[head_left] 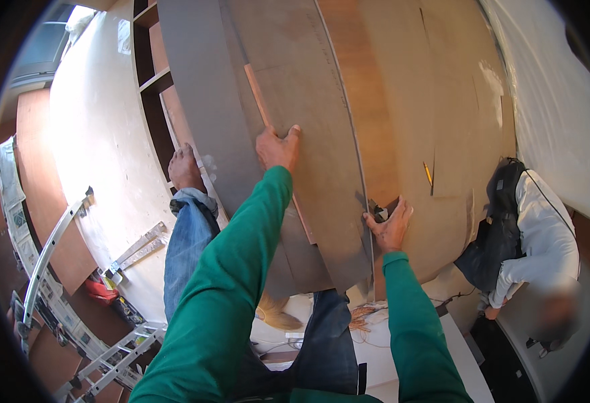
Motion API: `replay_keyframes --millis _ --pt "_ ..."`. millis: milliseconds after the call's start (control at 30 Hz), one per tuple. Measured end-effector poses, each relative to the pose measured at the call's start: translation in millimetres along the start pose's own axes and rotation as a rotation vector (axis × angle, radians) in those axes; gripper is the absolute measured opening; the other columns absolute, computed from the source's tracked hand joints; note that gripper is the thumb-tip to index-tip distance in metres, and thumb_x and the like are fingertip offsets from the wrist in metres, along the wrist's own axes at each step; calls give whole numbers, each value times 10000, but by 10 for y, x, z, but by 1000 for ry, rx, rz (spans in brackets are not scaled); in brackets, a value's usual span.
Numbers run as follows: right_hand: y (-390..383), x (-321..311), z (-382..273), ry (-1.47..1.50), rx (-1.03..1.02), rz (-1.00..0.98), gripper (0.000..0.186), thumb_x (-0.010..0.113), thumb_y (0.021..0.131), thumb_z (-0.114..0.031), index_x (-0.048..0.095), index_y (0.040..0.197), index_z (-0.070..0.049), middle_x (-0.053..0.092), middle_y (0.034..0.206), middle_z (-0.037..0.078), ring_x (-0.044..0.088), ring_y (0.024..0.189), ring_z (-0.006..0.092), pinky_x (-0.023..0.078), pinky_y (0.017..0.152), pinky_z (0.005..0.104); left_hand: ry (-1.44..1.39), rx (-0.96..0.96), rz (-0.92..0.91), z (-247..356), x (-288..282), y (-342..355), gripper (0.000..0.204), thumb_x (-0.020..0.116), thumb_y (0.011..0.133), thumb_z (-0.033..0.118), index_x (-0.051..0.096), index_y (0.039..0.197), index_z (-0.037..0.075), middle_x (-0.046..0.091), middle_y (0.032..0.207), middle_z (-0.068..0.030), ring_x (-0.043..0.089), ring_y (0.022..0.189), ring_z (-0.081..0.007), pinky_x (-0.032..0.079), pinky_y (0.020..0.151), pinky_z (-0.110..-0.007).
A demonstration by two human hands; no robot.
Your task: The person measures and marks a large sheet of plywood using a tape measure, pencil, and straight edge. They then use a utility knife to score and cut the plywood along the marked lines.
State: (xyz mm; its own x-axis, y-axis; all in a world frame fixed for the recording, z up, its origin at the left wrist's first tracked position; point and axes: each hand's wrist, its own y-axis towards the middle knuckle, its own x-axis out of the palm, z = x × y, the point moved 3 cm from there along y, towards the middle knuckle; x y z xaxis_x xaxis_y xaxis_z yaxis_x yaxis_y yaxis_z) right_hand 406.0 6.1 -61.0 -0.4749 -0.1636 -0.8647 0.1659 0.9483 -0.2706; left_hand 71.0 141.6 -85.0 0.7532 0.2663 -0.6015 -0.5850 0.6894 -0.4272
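My left hand (278,146) is closed over a narrow reddish wooden strip (257,94) lying lengthwise on a grey-brown board (308,74), its thumb stretched to the right. Farther right and nearer me, my right hand (391,227) grips a small dark tool (378,211) with a silvery part at the board's long right edge. The fingers partly cover that tool, so its kind is unclear. Beyond the edge lies a brown wooden panel (402,80), where a yellow pencil-like stick (428,173) rests to the right of my right hand.
A denim-clad limb (191,215) reaches the board's left side. At right, a person in a white top (543,221) bends beside a dark bag-like item (500,208). A folding ladder (117,352) and metal squares (137,252) lie at left. Orange wire (362,319) sits near my legs.
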Motion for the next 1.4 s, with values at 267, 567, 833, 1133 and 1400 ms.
replay_keyframes --millis 267,567,833,1133,1400 --pt "53 -45 -67 14 78 -109 1101 950 676 -323 301 1481 54 390 1438 289 445 1319 478 462 1055 522 -300 -32 -139 -43 -35 18 444 805 881 315 679 1126 -34 712 958 -134 658 863 -289 523 787 -393" --pt "68 -56 -93 11 152 -151 1115 950 694 -326 274 1496 53 367 1465 292 447 1339 490 476 1049 531 -255 -194 -562 -534 60 -519 459 851 861 253 691 1149 -67 737 1010 -121 673 890 -170 535 831 -347" --pt "53 -30 -45 -18 153 -120 1113 936 686 -305 267 1504 45 363 1455 289 452 1323 479 468 1056 526 -279 -170 -418 -531 73 -710 412 841 850 193 678 1119 -72 732 980 -111 678 886 -184 536 818 -337" --pt "-142 -3 -168 79 -13 -12 1062 918 664 -296 325 1473 50 421 1371 285 468 1251 458 453 1041 526 -143 -226 -382 -841 164 -648 351 827 853 177 674 1059 -63 710 916 -110 650 832 -197 525 790 -348" --pt "-237 107 -150 87 -27 -35 1046 914 674 -314 338 1475 37 438 1348 262 472 1266 451 458 1043 510 -160 -263 -449 -637 68 -739 358 793 893 151 663 1149 -62 713 1000 -111 651 889 -194 518 818 -340"
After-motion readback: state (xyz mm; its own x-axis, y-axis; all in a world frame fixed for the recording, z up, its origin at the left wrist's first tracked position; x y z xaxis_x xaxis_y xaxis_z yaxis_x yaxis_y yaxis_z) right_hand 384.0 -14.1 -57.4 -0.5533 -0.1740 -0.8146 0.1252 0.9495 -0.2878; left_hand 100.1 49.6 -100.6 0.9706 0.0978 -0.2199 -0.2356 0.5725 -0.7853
